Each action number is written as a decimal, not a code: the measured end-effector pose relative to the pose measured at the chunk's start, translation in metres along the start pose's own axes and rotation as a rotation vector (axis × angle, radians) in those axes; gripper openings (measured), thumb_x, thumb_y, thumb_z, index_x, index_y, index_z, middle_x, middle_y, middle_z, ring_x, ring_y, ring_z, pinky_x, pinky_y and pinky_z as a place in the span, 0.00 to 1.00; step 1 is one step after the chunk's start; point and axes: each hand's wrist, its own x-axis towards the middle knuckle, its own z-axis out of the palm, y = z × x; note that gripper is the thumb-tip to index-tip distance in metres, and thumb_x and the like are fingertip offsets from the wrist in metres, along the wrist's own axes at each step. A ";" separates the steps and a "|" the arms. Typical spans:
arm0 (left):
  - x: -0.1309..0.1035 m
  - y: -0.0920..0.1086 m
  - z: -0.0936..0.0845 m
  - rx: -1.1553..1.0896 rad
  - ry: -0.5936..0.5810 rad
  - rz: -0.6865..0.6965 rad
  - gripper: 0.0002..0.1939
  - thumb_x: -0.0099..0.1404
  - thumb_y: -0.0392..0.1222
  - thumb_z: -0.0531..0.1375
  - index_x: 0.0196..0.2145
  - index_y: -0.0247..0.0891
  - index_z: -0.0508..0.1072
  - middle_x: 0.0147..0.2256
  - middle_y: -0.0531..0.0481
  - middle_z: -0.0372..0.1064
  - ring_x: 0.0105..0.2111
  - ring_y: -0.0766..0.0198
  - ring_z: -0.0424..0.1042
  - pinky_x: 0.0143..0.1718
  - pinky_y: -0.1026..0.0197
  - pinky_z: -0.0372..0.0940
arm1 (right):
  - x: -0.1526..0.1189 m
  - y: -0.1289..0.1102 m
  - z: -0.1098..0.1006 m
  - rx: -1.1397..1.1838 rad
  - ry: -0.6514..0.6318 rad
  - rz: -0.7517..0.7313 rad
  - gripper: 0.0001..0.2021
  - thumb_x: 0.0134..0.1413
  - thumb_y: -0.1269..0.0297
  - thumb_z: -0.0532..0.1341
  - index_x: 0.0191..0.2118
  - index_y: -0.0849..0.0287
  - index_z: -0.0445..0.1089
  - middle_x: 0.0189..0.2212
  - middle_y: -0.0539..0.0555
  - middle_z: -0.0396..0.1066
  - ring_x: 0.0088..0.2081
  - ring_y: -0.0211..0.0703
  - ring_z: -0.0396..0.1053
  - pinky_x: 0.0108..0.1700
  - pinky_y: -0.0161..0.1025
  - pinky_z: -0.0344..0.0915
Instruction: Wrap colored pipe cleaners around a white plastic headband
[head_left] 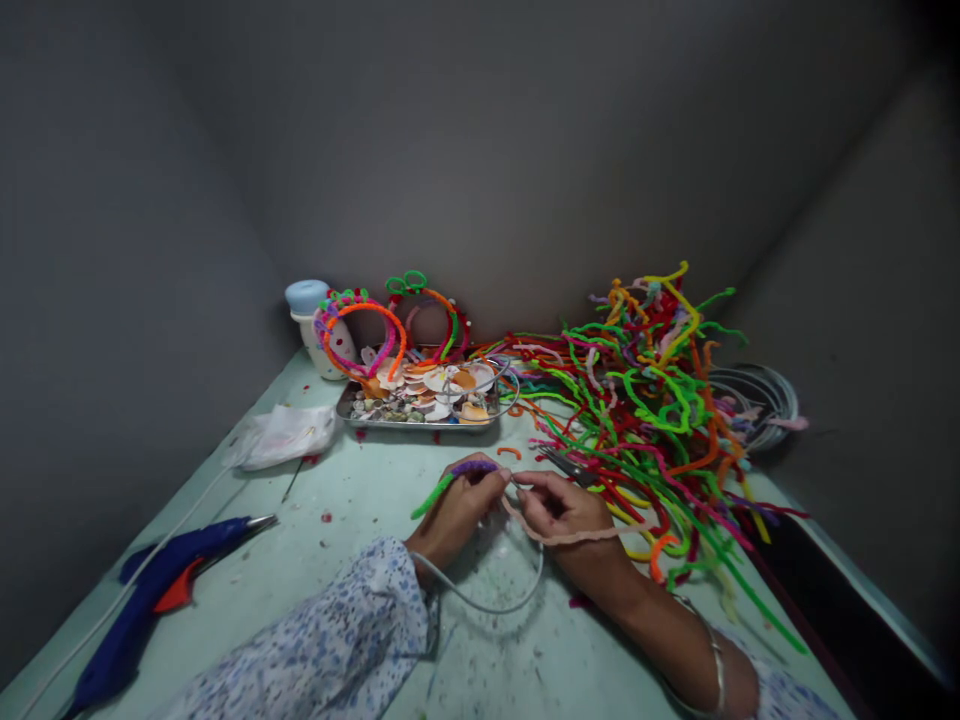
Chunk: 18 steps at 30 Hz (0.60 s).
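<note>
My left hand is closed on a grey wire that loops down below both hands. Part of this wire is wrapped in fuzzy pipe cleaner, green at one end and purple further along. Close by on the right, my right hand pinches a pale pink pipe cleaner near the wire, its loose tail lying across the fingers. The two sets of fingertips almost meet. What exactly lies between the right fingertips is too small to make out fully.
A blue glue gun with its cord lies at left, near a plastic packet. Behind stand a metal tray of shells, finished headbands and a lidded bottle. Pipe cleaners, pliers and coiled wire are right.
</note>
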 end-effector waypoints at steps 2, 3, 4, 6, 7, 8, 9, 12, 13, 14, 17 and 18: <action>0.001 -0.001 0.000 0.005 0.000 0.002 0.11 0.60 0.46 0.57 0.25 0.37 0.65 0.21 0.55 0.59 0.23 0.67 0.61 0.27 0.64 0.56 | 0.001 -0.001 0.000 -0.019 0.015 -0.024 0.13 0.52 0.66 0.56 0.40 0.61 0.75 0.25 0.53 0.76 0.24 0.37 0.71 0.27 0.30 0.66; 0.002 -0.001 0.000 0.006 0.000 0.004 0.10 0.59 0.45 0.57 0.25 0.37 0.65 0.21 0.55 0.59 0.24 0.67 0.61 0.28 0.64 0.57 | 0.002 -0.001 0.000 -0.032 0.029 -0.035 0.13 0.51 0.66 0.57 0.40 0.62 0.75 0.24 0.52 0.75 0.23 0.37 0.71 0.26 0.31 0.66; 0.002 -0.001 0.000 0.006 0.000 0.005 0.09 0.59 0.44 0.57 0.25 0.37 0.65 0.21 0.55 0.60 0.24 0.67 0.61 0.28 0.64 0.57 | 0.002 -0.002 0.000 -0.047 0.041 -0.046 0.12 0.51 0.66 0.57 0.39 0.62 0.76 0.22 0.52 0.74 0.22 0.37 0.70 0.26 0.31 0.65; 0.002 0.000 0.001 0.002 0.008 0.001 0.08 0.58 0.42 0.57 0.25 0.36 0.65 0.21 0.55 0.60 0.24 0.67 0.61 0.27 0.64 0.57 | 0.002 -0.003 0.000 -0.076 0.064 -0.058 0.12 0.50 0.65 0.57 0.38 0.62 0.76 0.20 0.51 0.73 0.20 0.37 0.68 0.24 0.30 0.64; 0.002 0.000 0.001 0.001 0.013 -0.002 0.07 0.57 0.42 0.57 0.25 0.36 0.66 0.21 0.55 0.59 0.24 0.67 0.61 0.27 0.65 0.57 | 0.002 -0.003 0.000 -0.089 0.069 -0.059 0.12 0.50 0.65 0.58 0.37 0.62 0.76 0.19 0.51 0.73 0.19 0.36 0.68 0.23 0.30 0.63; 0.002 0.000 0.002 0.002 0.021 -0.004 0.07 0.57 0.42 0.58 0.26 0.36 0.66 0.21 0.55 0.59 0.23 0.67 0.61 0.27 0.65 0.57 | 0.002 -0.003 0.000 -0.099 0.070 -0.057 0.12 0.50 0.65 0.58 0.37 0.61 0.76 0.20 0.51 0.73 0.19 0.36 0.68 0.23 0.30 0.63; 0.002 0.000 0.002 0.001 0.031 -0.005 0.07 0.56 0.42 0.58 0.26 0.36 0.66 0.21 0.55 0.59 0.23 0.67 0.61 0.26 0.65 0.57 | 0.002 -0.004 0.000 -0.101 0.068 -0.055 0.12 0.50 0.65 0.58 0.37 0.61 0.76 0.20 0.51 0.73 0.20 0.36 0.68 0.23 0.30 0.63; 0.002 0.000 0.004 0.006 0.063 -0.002 0.07 0.56 0.42 0.58 0.25 0.36 0.67 0.21 0.55 0.60 0.23 0.67 0.60 0.26 0.65 0.56 | 0.001 -0.004 0.000 -0.078 0.050 -0.049 0.12 0.50 0.65 0.58 0.38 0.61 0.76 0.20 0.51 0.72 0.20 0.36 0.68 0.24 0.30 0.63; 0.003 0.000 0.004 0.013 0.077 0.001 0.07 0.55 0.41 0.58 0.25 0.36 0.67 0.21 0.54 0.60 0.23 0.67 0.60 0.26 0.65 0.56 | 0.001 -0.003 0.000 -0.068 0.044 -0.043 0.12 0.51 0.65 0.57 0.38 0.61 0.76 0.20 0.51 0.72 0.21 0.37 0.68 0.25 0.30 0.64; 0.003 0.000 0.004 0.025 0.090 0.005 0.06 0.55 0.41 0.58 0.24 0.36 0.67 0.21 0.54 0.60 0.24 0.66 0.60 0.26 0.64 0.56 | 0.002 -0.003 0.000 -0.061 0.041 -0.033 0.13 0.51 0.64 0.57 0.38 0.61 0.76 0.20 0.51 0.72 0.21 0.37 0.68 0.25 0.31 0.64; 0.004 -0.001 0.005 0.085 0.107 0.001 0.07 0.55 0.41 0.57 0.24 0.36 0.68 0.21 0.53 0.61 0.25 0.66 0.60 0.27 0.64 0.55 | 0.002 -0.002 0.000 -0.037 0.036 0.020 0.13 0.51 0.63 0.58 0.38 0.61 0.76 0.20 0.51 0.71 0.21 0.37 0.66 0.24 0.31 0.62; 0.004 -0.001 0.006 0.109 0.108 -0.004 0.08 0.55 0.43 0.57 0.23 0.36 0.68 0.21 0.53 0.61 0.25 0.65 0.60 0.28 0.63 0.55 | 0.003 -0.001 0.001 -0.026 0.033 0.037 0.13 0.51 0.63 0.58 0.38 0.61 0.76 0.19 0.51 0.70 0.21 0.37 0.66 0.23 0.31 0.61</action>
